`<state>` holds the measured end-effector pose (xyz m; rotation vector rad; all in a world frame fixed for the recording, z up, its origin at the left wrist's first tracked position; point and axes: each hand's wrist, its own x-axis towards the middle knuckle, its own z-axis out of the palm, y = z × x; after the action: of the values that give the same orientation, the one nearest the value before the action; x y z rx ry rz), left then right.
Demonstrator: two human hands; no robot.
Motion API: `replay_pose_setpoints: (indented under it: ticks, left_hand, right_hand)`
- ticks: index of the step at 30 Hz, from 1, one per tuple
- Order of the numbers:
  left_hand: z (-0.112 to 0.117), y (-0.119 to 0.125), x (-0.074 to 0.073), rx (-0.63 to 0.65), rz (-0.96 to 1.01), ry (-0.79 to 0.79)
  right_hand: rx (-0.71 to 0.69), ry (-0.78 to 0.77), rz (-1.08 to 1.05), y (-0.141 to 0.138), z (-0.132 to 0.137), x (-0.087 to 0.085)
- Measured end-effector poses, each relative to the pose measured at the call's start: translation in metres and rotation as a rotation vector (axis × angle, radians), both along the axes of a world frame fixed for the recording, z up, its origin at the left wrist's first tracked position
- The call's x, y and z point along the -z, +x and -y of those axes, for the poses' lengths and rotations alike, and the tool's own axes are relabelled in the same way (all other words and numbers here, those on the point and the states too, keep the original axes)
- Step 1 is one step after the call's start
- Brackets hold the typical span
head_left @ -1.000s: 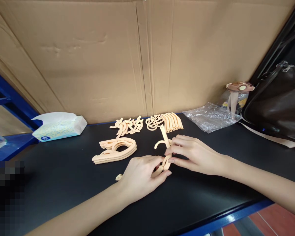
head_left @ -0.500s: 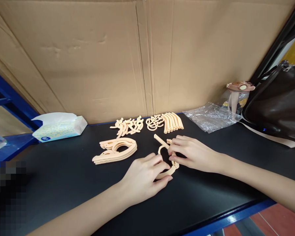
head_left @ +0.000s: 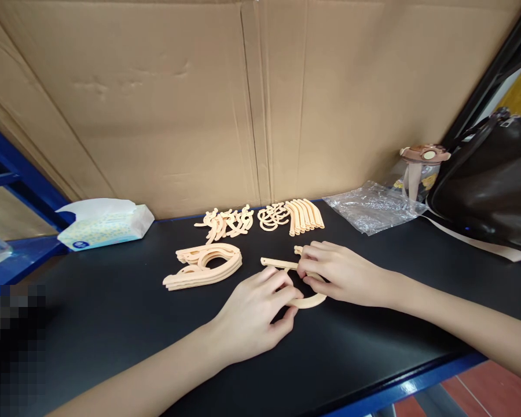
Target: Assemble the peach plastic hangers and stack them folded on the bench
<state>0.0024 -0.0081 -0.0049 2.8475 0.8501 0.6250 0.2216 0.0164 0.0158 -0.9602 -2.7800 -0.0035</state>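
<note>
Between my hands on the black table lies a peach-coloured folding clothes hanger (head_left: 311, 302), partly hidden by my fingers. My left hand (head_left: 258, 310) is closed on its curved part, thumb at the near side and fingers over the top. From the far side, my right hand (head_left: 336, 269) grips the hanger with bent fingers. A straight arm (head_left: 278, 263) of it points left, beyond my left fingertips. To the left of my hands, several folded hangers (head_left: 211, 266) sit in a stack.
Along the back lie a heap of small hook-like pieces (head_left: 228, 223), thin curved pieces (head_left: 272, 216) and a row of hanger arms (head_left: 304, 216). A tissue pack (head_left: 106, 227) stands at left. At right are a clear plastic bag (head_left: 369, 205), a bottle (head_left: 423, 168) and a dark bag (head_left: 486, 179).
The hanger's straight arm has swung from pointing up and left to lying nearly level, pointing left. The curved part has shifted rightward. Both hands stay almost in place.
</note>
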Motion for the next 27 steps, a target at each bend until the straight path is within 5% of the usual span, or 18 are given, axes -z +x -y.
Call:
replay_pose_setpoints:
  ticks: [27]
  left_hand:
    - [0.0003, 0.0008, -0.0012, -0.197, -0.008, 0.012]
  right_hand:
    - [0.005, 0.144, 0.056, 0.0039, -0.0039, 0.0014]
